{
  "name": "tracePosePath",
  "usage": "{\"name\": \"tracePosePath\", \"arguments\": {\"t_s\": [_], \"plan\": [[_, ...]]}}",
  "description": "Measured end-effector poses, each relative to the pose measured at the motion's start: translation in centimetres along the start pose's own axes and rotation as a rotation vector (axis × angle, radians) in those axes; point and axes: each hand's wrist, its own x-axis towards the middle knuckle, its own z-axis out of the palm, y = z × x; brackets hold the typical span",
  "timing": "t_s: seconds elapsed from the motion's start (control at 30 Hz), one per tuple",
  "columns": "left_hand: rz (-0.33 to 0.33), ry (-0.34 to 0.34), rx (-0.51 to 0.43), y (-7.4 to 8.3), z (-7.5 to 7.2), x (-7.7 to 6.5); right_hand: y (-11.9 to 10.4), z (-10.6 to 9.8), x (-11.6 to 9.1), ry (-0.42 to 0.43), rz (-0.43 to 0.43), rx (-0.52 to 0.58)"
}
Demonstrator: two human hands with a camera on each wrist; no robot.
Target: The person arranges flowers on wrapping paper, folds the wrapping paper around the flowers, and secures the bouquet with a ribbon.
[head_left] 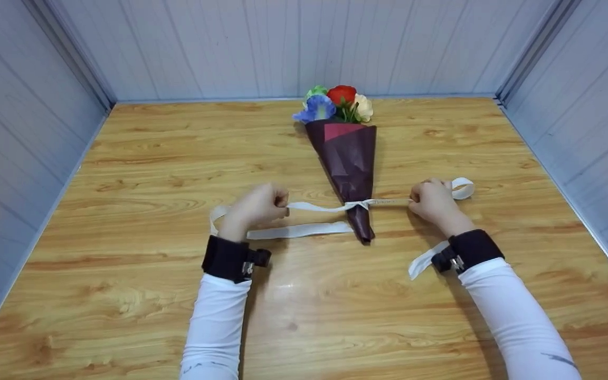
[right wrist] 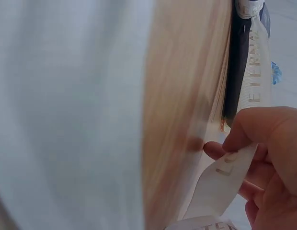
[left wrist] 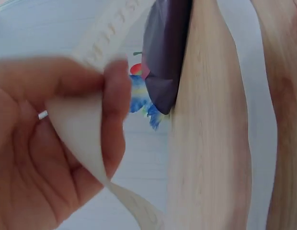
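A bouquet in dark purple wrapping paper (head_left: pixel 354 163) lies on the wooden table, its narrow end toward me. A white ribbon (head_left: pixel 317 208) circles the wrap near that end and crosses in a knot (head_left: pixel 359 203) on top. My left hand (head_left: pixel 256 208) pinches the ribbon to the left of the bouquet, and a tail loops back past the wrist. To the right, my right hand (head_left: pixel 434 203) pinches the other end, its thumb and fingers on the printed ribbon (right wrist: pixel 254 72). Between bouquet and right hand the ribbon runs straight; on the left it sags slightly.
Red (head_left: pixel 342 94), blue (head_left: pixel 320 108), green and cream flowers top the bouquet near the back wall (head_left: pixel 304 47). A flat length of ribbon (head_left: pixel 298 230) lies on the table below the left hand. Another ribbon tail (head_left: pixel 426 259) hangs by the right wrist. Panels enclose both sides.
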Motion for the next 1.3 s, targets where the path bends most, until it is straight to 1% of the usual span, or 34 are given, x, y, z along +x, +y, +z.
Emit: {"name": "tracePosePath", "arguments": {"t_s": [0.1,0.17,0.23,0.3,0.37,0.4,0.43,0.47,0.6,0.63,0.7,0.77,0.87,1.0,1.07,1.1,1.2,1.3], "plan": [[0.002,-0.073,-0.139,-0.3,-0.3,-0.2,0.0,0.2,0.2,0.012,0.006,-0.012],[-0.029,-0.108,-0.212,-0.5,-0.7,-0.5,0.1,0.3,0.2,0.010,0.019,-0.010],[-0.055,-0.143,-0.246,-0.6,-1.2,-0.9,0.1,0.3,0.3,-0.001,0.033,-0.006],[-0.062,-0.189,-0.245,-0.7,-1.6,-1.3,0.1,0.3,0.3,-0.010,0.036,0.003],[-0.024,-0.220,-0.253,-0.5,-1.8,-1.5,0.0,0.3,0.3,-0.027,0.038,0.008],[0.010,-0.218,-0.279,-0.4,-1.8,-1.4,0.0,0.3,0.3,-0.034,0.037,0.013],[0.066,-0.207,-0.334,-0.1,-1.7,-1.3,0.1,0.3,0.3,-0.038,0.037,0.021],[0.124,-0.183,-0.388,0.1,-1.5,-1.1,0.0,0.3,0.2,-0.041,0.036,0.028],[0.367,-0.014,-0.672,1.6,-0.1,0.1,0.0,0.2,0.2,-0.049,0.030,0.058],[0.416,0.016,-0.735,2.0,0.4,0.5,0.0,0.1,0.2,-0.051,0.025,0.067],[0.466,0.074,-0.814,2.6,1.2,1.1,-0.1,0.1,0.2,-0.066,0.024,0.092],[0.484,0.111,-0.861,3.1,1.8,1.5,-0.1,0.1,0.1,-0.090,0.038,0.133],[0.476,0.166,-0.875,3.6,2.3,1.9,0.1,0.1,0.0,-0.131,0.085,0.248],[0.403,0.259,-0.852,4.0,2.3,1.9,0.8,-0.1,-0.1,-0.170,0.173,0.469],[0.365,0.288,-0.841,4.0,2.3,1.9,1.2,-0.4,-0.3,-0.192,0.219,0.579],[0.353,0.301,-0.829,4.0,2.3,1.9,1.4,-0.5,-0.4,-0.213,0.231,0.614],[0.351,0.312,-0.830,3.9,2.3,2.0,1.9,-1.4,-0.8,-0.316,0.231,0.688],[0.356,0.324,-0.858,3.9,2.2,2.0,3.0,-2.4,-1.3,-0.404,0.139,0.747]]}}
